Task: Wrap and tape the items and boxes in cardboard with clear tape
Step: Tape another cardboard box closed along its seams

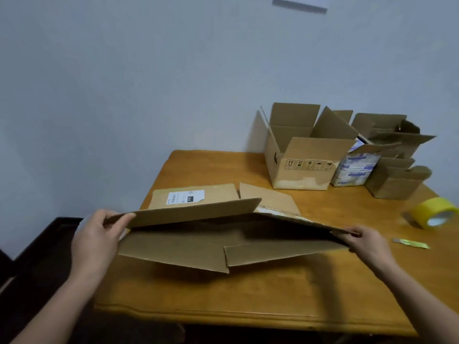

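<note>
**A:** What does each grip have?

**B:** The left grip (96,239) pinches the left end of the cardboard (198,242), thumb on top. The right grip (367,240) grasps the right end, fingers curled round the edge.

**A:** Where is the cardboard?

**B:** It hangs between both grips over the middle of the desk (248,299). It is a flattened box, its top panel raised and its lower flaps spread toward 6 o'clock. Whether those flaps touch the desk, I cannot tell. A panel with a white label (185,196) shows behind it at 12 o'clock.

**A:** And further out?

**B:** A strip (411,243) lies on the desk near the right grip, at its 3 o'clock. Beyond it, toward 2 o'clock, a yellowish tape roll (433,212) stands tilted on edge. At 1 o'clock of the cardboard sits an open box (305,155), flaps up. Just beside it, at its 3 o'clock, is a white-and-blue pack (355,167), then small boxes (395,180) against the wall.
</note>
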